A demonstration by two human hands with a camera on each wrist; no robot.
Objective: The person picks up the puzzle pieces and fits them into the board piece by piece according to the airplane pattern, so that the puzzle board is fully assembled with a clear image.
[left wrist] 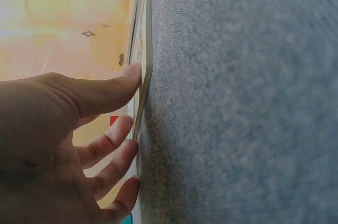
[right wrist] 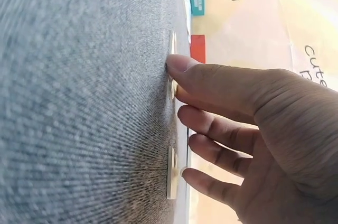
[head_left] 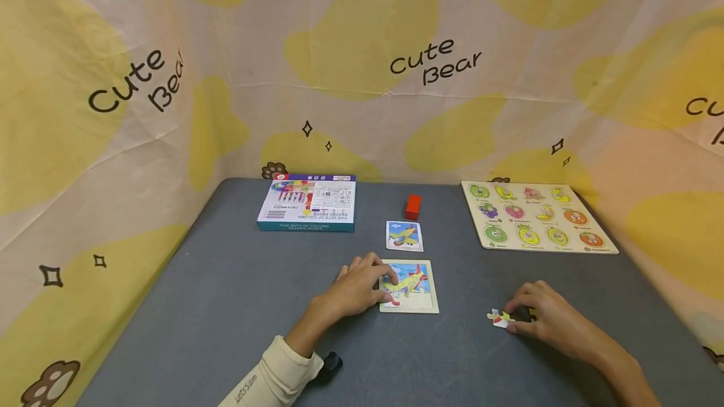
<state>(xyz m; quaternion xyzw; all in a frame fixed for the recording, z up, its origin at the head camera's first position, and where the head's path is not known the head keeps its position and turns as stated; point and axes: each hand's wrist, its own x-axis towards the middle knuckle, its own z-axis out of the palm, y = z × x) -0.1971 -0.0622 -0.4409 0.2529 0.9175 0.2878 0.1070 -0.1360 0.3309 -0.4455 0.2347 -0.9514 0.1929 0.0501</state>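
A jigsaw puzzle board (head_left: 434, 297) with a yellow airplane picture lies at the middle of the table. Pieces fill its upper half, and a bare pale area shows at lower right. My left hand (head_left: 357, 286) rests at the board's left side, thumb and index finger touching it well apart from each other; the left wrist view shows the thumb (left wrist: 119, 89) at the board's edge. Off to the right, my right hand (head_left: 545, 316) pinches a puzzle piece (head_left: 499, 318) between thumb and index finger at the tabletop. Another puzzle piece (right wrist: 172, 174) lies under its other fingers.
Behind the board are an airplane picture card (head_left: 404, 235) and a red block (head_left: 413, 207). A bead-game box (head_left: 307, 204) sits at back left, a fruit puzzle board (head_left: 540, 218) at back right. Printed cloth (head_left: 362, 112) walls the table. A black object (head_left: 331, 364) is by the left sleeve.
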